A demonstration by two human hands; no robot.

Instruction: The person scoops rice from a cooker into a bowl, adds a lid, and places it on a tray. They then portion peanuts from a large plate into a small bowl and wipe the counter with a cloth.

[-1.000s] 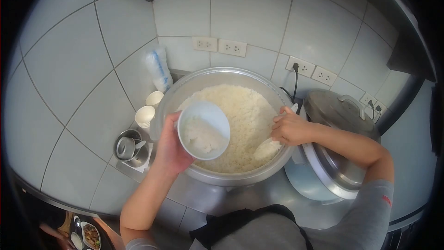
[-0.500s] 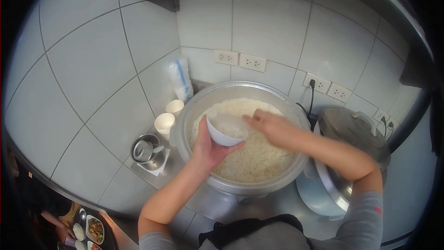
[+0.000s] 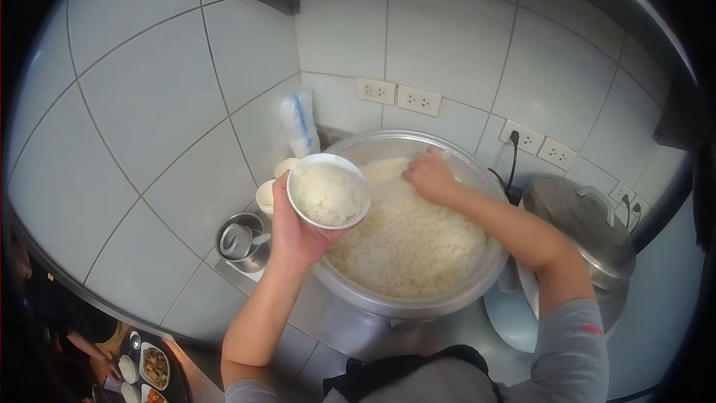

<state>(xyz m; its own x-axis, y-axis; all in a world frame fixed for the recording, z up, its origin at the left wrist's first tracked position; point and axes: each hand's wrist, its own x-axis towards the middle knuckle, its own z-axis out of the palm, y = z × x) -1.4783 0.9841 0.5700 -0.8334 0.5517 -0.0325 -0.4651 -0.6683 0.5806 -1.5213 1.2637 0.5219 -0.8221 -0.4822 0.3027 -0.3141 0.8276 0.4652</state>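
Over rice pot [image 3: 373, 306] | left hand [image 3: 294, 235] grips bowl [image 3: 328, 190] | right hand [image 3: 429, 175] clenched, contents unclear | cups [image 3: 266, 195] beside

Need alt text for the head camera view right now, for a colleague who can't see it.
The person's left hand holds a round white bowl of rice above the rim of a large metal pot of cooked white rice. Their right hand rests at the pot's far side, on the rice; whether it grips anything is unclear.

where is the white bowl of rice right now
In the head view the white bowl of rice sits left of centre, held up in the left hand over the near-left rim of the big rice pot, beside the stacked paper cups.
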